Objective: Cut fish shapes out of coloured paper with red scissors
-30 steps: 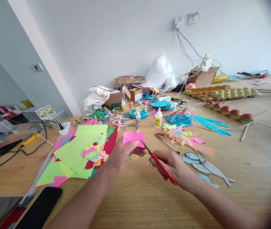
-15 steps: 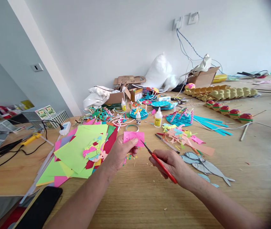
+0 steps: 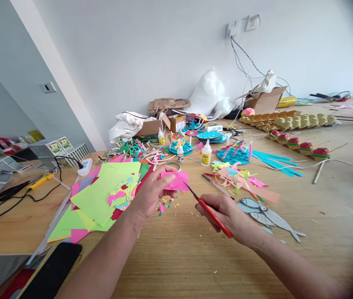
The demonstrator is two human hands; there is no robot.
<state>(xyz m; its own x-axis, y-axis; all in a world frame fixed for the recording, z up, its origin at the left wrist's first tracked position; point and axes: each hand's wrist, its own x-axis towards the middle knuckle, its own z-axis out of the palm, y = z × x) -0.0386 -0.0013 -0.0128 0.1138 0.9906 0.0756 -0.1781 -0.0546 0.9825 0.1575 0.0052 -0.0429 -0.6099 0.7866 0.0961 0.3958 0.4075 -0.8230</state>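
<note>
Between thumb and fingers, my left hand pinches a small rectangle of pink paper with faint dark lines drawn on it. My right hand is wrapped round red-handled scissors. The dark blades point up and left, with their tip at the right edge of the pink paper. Whether the tip touches the paper is hard to tell. Small coloured paper dots lie on the table beneath my left hand.
Coloured paper sheets spread at the left, topped by cut pieces. A black phone lies at front left. Glue bottles stand ahead, near blue decorated plates. Grey paper fish and paper scraps lie right.
My left hand has shifted its hold on the pink paper, its thumb now higher and further left. More of the dots below show. The scissors have barely moved.
</note>
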